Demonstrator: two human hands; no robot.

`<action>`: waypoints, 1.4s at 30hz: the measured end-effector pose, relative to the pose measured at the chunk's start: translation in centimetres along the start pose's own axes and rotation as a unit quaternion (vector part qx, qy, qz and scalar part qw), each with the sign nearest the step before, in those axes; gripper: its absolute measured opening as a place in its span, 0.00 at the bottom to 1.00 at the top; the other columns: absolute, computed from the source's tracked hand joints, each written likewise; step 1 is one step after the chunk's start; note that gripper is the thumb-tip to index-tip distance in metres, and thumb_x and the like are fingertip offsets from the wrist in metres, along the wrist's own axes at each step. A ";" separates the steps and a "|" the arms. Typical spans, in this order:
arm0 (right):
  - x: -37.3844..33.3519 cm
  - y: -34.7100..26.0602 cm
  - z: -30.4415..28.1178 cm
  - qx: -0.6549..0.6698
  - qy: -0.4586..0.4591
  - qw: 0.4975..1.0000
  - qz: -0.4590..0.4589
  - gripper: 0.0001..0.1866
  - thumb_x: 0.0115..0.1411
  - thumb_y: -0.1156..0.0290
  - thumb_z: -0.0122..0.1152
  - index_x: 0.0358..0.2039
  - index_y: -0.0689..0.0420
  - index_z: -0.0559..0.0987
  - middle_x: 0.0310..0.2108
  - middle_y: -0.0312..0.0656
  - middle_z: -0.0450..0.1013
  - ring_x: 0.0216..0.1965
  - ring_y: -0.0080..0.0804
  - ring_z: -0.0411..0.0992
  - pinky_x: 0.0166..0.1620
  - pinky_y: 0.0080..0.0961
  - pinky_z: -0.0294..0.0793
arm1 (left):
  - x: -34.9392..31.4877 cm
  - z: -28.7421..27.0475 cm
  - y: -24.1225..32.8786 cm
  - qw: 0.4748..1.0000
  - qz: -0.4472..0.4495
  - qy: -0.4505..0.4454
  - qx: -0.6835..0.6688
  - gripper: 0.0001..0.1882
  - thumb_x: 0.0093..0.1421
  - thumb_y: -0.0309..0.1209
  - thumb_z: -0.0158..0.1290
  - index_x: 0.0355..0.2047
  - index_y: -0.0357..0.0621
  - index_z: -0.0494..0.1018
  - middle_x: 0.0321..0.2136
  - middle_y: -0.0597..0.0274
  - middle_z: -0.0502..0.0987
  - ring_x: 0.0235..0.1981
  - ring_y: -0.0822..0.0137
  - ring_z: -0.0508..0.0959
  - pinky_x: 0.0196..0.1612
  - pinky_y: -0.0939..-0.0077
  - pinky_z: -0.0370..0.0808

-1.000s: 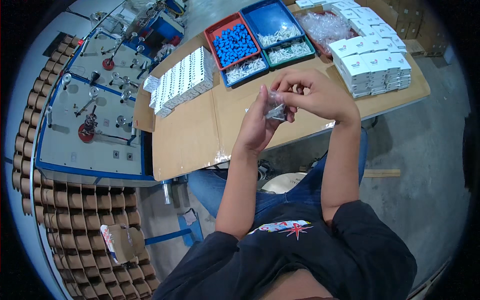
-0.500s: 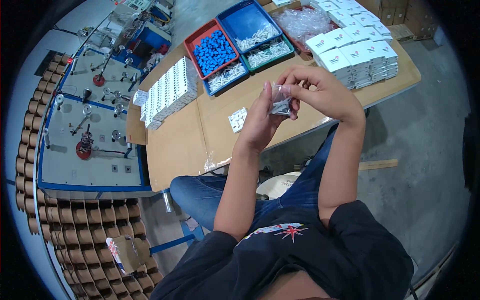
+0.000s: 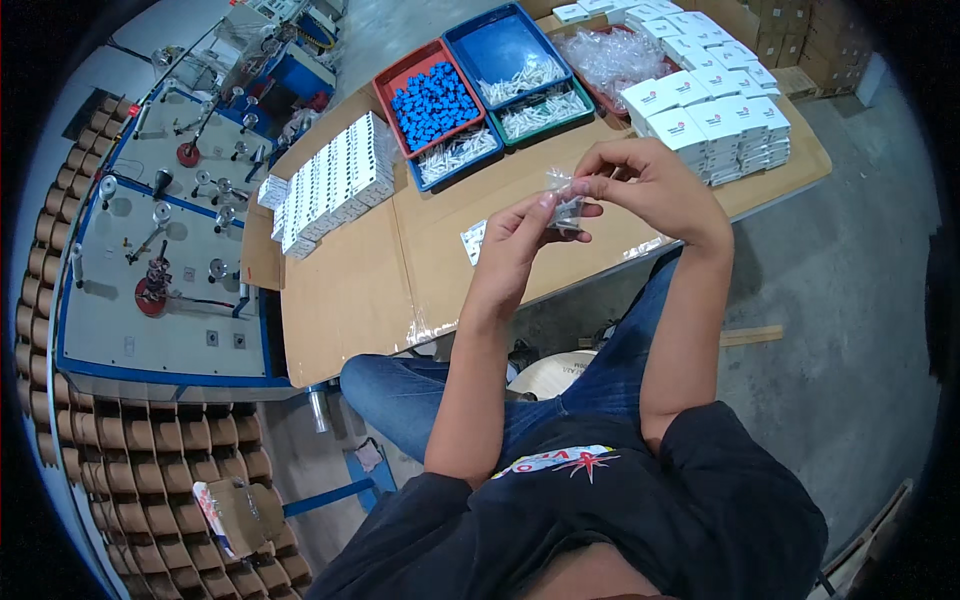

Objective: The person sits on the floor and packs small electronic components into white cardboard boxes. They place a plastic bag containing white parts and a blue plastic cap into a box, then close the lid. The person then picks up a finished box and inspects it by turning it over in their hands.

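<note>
Between my hands, above the table, is a small clear plastic bag (image 3: 567, 211) with grey and white small parts inside. My left hand (image 3: 516, 236) holds the bag from the left, its thumb pressed on the front. With thumb and fingertips, my right hand (image 3: 652, 186) pinches the upper part of the bag. Behind my left hand, a flat white piece (image 3: 473, 242) lies on the table (image 3: 345, 310), partly hidden by that hand.
Beyond my hands stand a red tray of blue parts (image 3: 435, 108), a blue tray (image 3: 495, 45) and a green tray (image 3: 588, 107) with white pieces. Stacked white boxes (image 3: 705, 125) rise at right, beside clear bags (image 3: 612, 58). White blocks (image 3: 335, 185) fill the left side.
My left thumb has come down over the bag's front, and my right fingers have closed in on its top. The view has shifted slightly; my left hand now covers more of the white piece.
</note>
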State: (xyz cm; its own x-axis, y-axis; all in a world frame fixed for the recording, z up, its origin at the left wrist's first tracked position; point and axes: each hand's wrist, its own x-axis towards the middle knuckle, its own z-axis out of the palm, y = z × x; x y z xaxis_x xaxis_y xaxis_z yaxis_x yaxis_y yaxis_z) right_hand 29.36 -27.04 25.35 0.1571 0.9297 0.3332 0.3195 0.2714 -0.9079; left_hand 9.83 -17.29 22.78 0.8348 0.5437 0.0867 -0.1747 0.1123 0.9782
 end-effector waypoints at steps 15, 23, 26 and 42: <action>2.8 -5.6 8.2 -0.132 -0.041 0.990 -0.009 0.10 0.65 0.65 0.68 0.38 0.59 0.86 0.27 0.29 0.78 0.29 0.15 0.67 0.34 0.20 0.66 | -6.4 -6.6 2.1 0.996 0.076 0.041 -0.029 0.23 0.77 0.41 0.46 0.54 0.32 0.78 0.41 0.52 0.84 0.41 0.65 0.83 0.49 0.67 0.81; 4.5 -7.4 12.2 -0.139 -0.065 0.988 0.021 0.09 0.67 0.68 0.67 0.39 0.62 0.83 0.32 0.31 0.79 0.34 0.16 0.71 0.38 0.17 0.71 | -8.4 -9.8 2.7 0.993 0.100 0.047 -0.051 0.21 0.77 0.40 0.45 0.54 0.34 0.78 0.39 0.55 0.84 0.40 0.68 0.84 0.48 0.70 0.80; 5.2 -7.9 13.5 -0.134 -0.079 0.988 0.012 0.08 0.66 0.70 0.68 0.38 0.62 0.83 0.32 0.32 0.79 0.34 0.16 0.71 0.38 0.18 0.72 | -8.9 -10.8 2.8 0.991 0.112 0.056 -0.050 0.21 0.77 0.40 0.45 0.53 0.35 0.78 0.39 0.56 0.84 0.40 0.68 0.84 0.49 0.71 0.80; 8.3 -2.8 11.5 -0.150 -0.102 0.982 -0.060 0.09 0.62 0.68 0.70 0.37 0.60 0.83 0.27 0.33 0.78 0.28 0.17 0.70 0.31 0.20 0.68 | -6.7 -11.8 1.4 0.991 0.077 0.103 -0.026 0.15 0.74 0.35 0.52 0.51 0.35 0.77 0.42 0.53 0.85 0.43 0.67 0.85 0.49 0.71 0.81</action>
State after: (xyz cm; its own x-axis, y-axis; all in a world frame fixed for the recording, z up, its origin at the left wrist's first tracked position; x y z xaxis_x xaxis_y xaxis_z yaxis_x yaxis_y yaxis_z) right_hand 19.02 -17.25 27.76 -0.0788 0.9347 0.3466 0.5900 0.3240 -0.7396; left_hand -2.18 -10.98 21.35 0.6727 0.7155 0.1887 -0.3232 0.0547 0.9447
